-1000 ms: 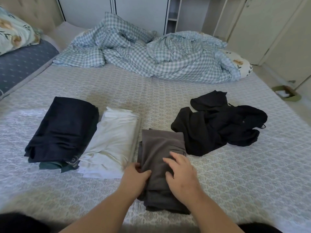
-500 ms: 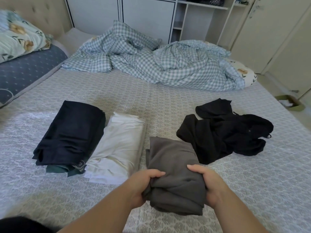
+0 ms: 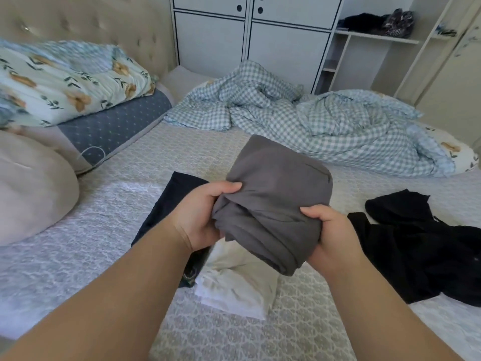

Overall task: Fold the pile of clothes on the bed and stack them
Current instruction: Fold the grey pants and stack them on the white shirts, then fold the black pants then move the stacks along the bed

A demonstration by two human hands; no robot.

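1. You held the folded grey garment [image 3: 276, 194] in the air over the bed [image 3: 109, 230], above the white folded piece [image 3: 234, 280].
2. Left hand [image 3: 200, 220] gripped its left edge, thumb curled over the top. Right hand [image 3: 330, 235] gripped the right edge from below, fingers wrapped round the bundle.
3. Risk: the far half hung unsupported, so a tilt could have let the fold slide open.
4. Risk: the near layers were bunched under your thumbs; set down like that, it would likely have sat lopsided and tipped the stack.
5. The navy folded pile [image 3: 166, 204] lay just beside the white one, mostly hidden by your left arm. The black unfolded clothes [image 3: 416, 246] lay to the right, apart.
6. Containers: the open shelf [image 3: 377, 37] held dark items, probably clothes or bags; too small to tell. Cabinet doors [image 3: 250, 29] were closed, contents unseen.
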